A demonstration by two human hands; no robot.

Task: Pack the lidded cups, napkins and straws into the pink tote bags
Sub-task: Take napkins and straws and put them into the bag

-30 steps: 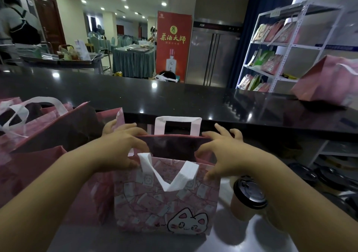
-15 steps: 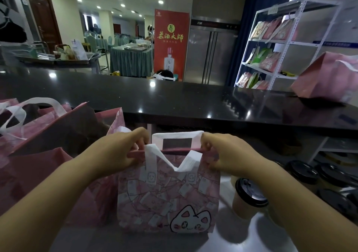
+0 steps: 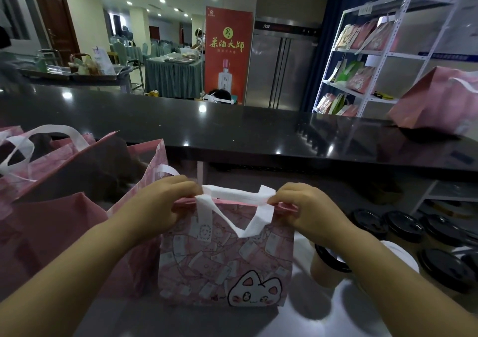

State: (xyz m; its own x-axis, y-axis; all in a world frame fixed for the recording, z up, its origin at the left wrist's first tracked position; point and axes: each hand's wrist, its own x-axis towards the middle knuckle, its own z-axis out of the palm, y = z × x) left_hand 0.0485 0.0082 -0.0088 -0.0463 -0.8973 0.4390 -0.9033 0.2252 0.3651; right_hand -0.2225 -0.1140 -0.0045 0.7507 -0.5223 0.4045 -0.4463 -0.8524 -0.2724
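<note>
A pink tote bag [image 3: 225, 264] with a white cat face and white handles stands upright on the work surface in front of me. My left hand [image 3: 160, 204] pinches its top edge at the left corner. At the right corner my right hand [image 3: 305, 210] pinches the same edge. The bag's mouth is pressed shut between them, so its contents are hidden. A paper cup with a black lid [image 3: 327, 264] stands just right of the bag, partly behind my right forearm.
More pink tote bags [image 3: 64, 207] stand open at the left. Several black-lidded cups [image 3: 403, 225] crowd the right side. A raised black counter [image 3: 232, 132] runs across behind, with another pink bag [image 3: 437, 103] lying at its right end.
Both hands have pulled the bag's two top edges together. The mouth that was open a second ago is now closed, and the two white handles lie against each other.
</note>
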